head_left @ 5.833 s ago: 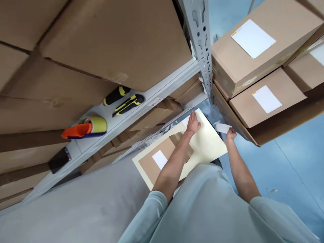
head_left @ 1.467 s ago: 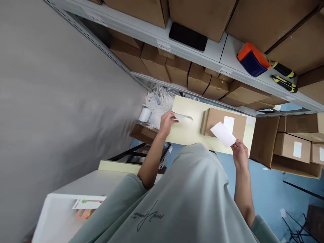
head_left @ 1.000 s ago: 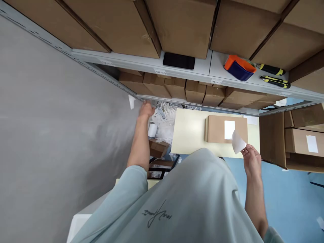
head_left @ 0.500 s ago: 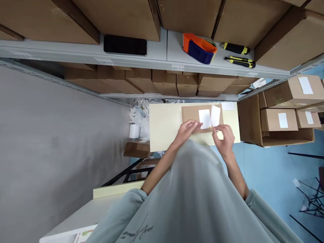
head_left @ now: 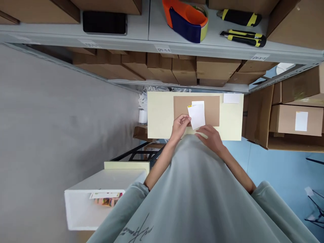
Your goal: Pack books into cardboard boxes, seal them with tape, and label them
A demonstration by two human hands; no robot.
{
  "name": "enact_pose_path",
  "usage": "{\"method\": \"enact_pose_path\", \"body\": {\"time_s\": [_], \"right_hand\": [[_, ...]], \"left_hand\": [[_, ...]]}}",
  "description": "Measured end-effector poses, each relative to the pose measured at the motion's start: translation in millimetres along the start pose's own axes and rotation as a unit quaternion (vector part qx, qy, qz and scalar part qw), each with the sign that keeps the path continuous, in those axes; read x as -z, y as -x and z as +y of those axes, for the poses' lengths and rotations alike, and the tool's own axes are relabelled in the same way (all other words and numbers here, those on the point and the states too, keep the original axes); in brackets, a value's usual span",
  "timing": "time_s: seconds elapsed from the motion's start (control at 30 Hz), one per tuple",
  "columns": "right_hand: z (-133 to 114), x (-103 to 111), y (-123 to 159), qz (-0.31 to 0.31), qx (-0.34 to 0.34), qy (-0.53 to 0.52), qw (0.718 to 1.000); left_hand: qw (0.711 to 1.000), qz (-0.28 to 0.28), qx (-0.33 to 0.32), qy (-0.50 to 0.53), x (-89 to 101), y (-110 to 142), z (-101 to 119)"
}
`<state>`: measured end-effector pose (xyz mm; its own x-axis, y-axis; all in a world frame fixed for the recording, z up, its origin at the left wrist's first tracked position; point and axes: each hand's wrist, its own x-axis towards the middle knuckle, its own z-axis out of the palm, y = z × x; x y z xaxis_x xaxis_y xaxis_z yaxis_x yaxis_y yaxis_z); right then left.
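A flat brown cardboard piece (head_left: 214, 109) lies on the pale yellow tabletop (head_left: 162, 116) before me. Over it is a tilted white label sheet (head_left: 197, 116) with a yellow mark at its upper left corner. Behind the sheet, the top of a second white paper (head_left: 198, 102) shows against the cardboard. My left hand (head_left: 180, 126) pinches the sheet's left edge between thumb and fingers. Close to the sheet's lower right corner, my right hand (head_left: 210, 136) has thumb and fingers apart; whether a fingertip touches the paper is unclear.
Above the table runs a metal shelf (head_left: 126, 42) with a black phone (head_left: 105, 23), an orange and blue tape dispenser (head_left: 187, 22) and several box cutters (head_left: 240, 17). Open cardboard boxes (head_left: 291, 121) stand at right. A white cabinet (head_left: 83, 206) is at lower left.
The folded-up white sheet at the right is now laid flatter and tilted over the cardboard, its left edge in my left hand. My right hand moved left and its pinch loosened.
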<state>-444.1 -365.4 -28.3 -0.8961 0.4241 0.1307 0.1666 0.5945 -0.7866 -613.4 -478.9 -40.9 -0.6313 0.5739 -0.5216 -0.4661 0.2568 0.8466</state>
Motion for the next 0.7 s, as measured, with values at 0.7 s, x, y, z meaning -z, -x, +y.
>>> {"method": "enact_pose_path", "body": {"time_s": [0.7], "right_hand": [[80, 50, -30, 0.074, -0.277, -0.115, 0.951]], "left_hand": [[0.989, -0.029, -0.040, -0.139, -14.6, -7, -11]]}}
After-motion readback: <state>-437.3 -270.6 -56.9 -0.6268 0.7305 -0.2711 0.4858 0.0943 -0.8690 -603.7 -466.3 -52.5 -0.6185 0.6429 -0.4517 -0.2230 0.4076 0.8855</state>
